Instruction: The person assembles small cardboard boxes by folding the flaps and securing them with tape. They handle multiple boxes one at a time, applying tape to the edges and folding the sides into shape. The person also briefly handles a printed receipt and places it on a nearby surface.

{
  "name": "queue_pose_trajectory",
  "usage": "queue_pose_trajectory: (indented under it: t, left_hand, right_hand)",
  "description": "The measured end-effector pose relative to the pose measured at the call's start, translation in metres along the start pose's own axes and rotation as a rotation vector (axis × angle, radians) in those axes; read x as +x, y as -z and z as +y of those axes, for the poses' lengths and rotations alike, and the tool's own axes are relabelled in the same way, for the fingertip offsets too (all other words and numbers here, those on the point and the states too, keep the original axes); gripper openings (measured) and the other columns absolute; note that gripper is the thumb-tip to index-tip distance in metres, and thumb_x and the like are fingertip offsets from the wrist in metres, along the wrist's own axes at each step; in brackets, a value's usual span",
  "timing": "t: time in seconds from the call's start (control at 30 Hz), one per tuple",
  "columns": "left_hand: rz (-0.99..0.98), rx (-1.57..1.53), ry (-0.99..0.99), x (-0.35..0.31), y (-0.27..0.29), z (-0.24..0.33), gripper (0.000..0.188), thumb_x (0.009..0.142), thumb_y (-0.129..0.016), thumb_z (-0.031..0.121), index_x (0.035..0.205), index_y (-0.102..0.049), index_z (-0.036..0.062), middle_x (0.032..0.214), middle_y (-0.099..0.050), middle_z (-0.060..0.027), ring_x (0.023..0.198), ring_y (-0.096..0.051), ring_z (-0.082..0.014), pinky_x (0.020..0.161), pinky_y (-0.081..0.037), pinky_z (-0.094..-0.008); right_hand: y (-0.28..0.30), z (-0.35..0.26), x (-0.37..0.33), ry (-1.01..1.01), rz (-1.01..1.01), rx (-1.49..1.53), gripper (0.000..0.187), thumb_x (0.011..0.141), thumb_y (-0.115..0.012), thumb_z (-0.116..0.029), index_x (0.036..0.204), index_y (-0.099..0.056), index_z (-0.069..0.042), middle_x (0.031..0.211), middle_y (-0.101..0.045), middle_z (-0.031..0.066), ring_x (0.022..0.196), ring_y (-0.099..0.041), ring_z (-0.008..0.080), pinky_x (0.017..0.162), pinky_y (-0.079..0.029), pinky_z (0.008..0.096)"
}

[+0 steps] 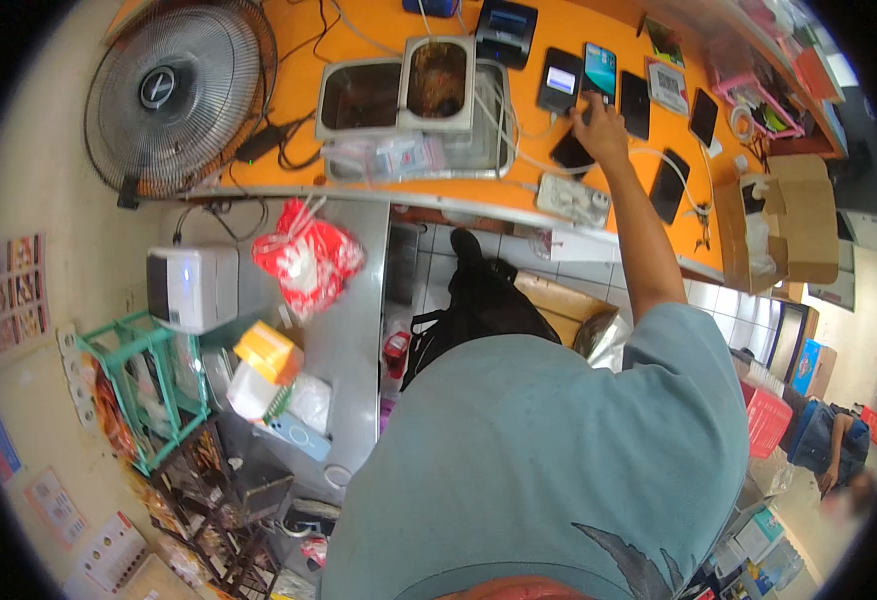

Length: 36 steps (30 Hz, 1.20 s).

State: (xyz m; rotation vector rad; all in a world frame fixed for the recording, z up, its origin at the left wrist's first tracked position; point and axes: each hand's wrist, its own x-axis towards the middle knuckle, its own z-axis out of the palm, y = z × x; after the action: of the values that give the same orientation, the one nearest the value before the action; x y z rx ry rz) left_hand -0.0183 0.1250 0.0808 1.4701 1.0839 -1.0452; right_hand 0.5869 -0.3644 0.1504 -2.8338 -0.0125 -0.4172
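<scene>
My right hand [597,127] reaches over the orange counter [519,185]. Its fingers are stretched and spread near the lower edge of a phone with a lit blue-green screen [600,70]. Partly under the hand lies a dark phone [572,152]; whether the fingertips touch either one is too small to tell. To the left of the fingers is a black handheld device with a lit screen [560,82]. A dark phone [635,105] lies just right of the hand. My left hand is out of the picture.
Metal food pans [359,97] and a large fan [169,90] stand at the counter's left. An open cardboard box [804,220] sits at its right end. White cables cross the counter. A red plastic bag [307,258] rests on the steel surface. Another person [829,440] is at far right.
</scene>
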Motion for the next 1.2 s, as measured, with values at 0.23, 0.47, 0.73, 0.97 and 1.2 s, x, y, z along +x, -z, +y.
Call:
queue_pose_trajectory:
  t: [0.23,0.47,0.73,0.97,1.2]
  left_hand:
    - [0.061,0.015,-0.093,-0.025,0.014,0.152,0.042,0.096,-0.054,0.03,0.132,-0.052,0.008,0.12,-0.064,-0.0182,0.105,-0.062,-0.0313,0.087,-0.05,-0.0434]
    - [-0.003,0.1,-0.092,-0.028,-0.006,0.204,0.042,0.096,-0.054,0.027,0.133,-0.052,0.0071,0.121,-0.064,-0.0195,0.108,-0.062,-0.0329,0.089,-0.049,-0.0442]
    - [-0.043,0.26,-0.078,-0.06,-0.01,0.249,0.042,0.096,-0.055,0.025,0.133,-0.051,0.0062,0.122,-0.064,-0.021,0.11,-0.062,-0.0347,0.093,-0.048,-0.0452]
    - [-0.219,0.951,-0.118,-0.175,-0.026,0.43,0.043,0.095,-0.055,0.022,0.134,-0.05,0.0053,0.123,-0.064,-0.0223,0.113,-0.062,-0.0364,0.095,-0.048,-0.0461]
    - [0.2,1.111,-1.21,-0.208,-0.158,0.678,0.034,0.1,-0.05,0.025,0.126,-0.056,0.0032,0.113,-0.064,-0.0225,0.101,-0.065,-0.0383,0.084,-0.055,-0.0446]
  right_hand:
    - [-0.018,-0.009,0.047,-0.038,-0.14,-0.105,0.056,0.087,-0.065,-0.056,0.131,-0.056,-0.022,0.113,-0.059,0.0234,0.107,-0.058,0.0441,0.088,-0.049,0.0527]
    - [0.002,-0.004,0.062,-0.081,0.006,0.05,0.053,0.088,-0.067,-0.051,0.122,-0.058,-0.011,0.109,-0.059,0.0211,0.103,-0.059,0.0411,0.084,-0.048,0.0522]
    - [0.013,-0.019,0.157,0.169,0.022,0.343,0.044,0.089,-0.072,-0.035,0.116,-0.063,-0.001,0.109,-0.066,0.0196,0.102,-0.063,0.0368,0.092,-0.048,0.0467]
    - [-0.047,-0.068,0.27,0.513,-0.36,-0.035,0.061,0.086,-0.073,-0.047,0.124,-0.06,-0.001,0.123,-0.06,0.0198,0.114,-0.061,0.0383,0.099,-0.05,0.0469]
    - [-0.058,-0.049,0.28,0.635,-0.371,-0.059,0.071,0.088,-0.067,-0.052,0.128,-0.056,0.005,0.121,-0.058,0.0236,0.115,-0.06,0.0388,0.101,-0.05,0.0451]
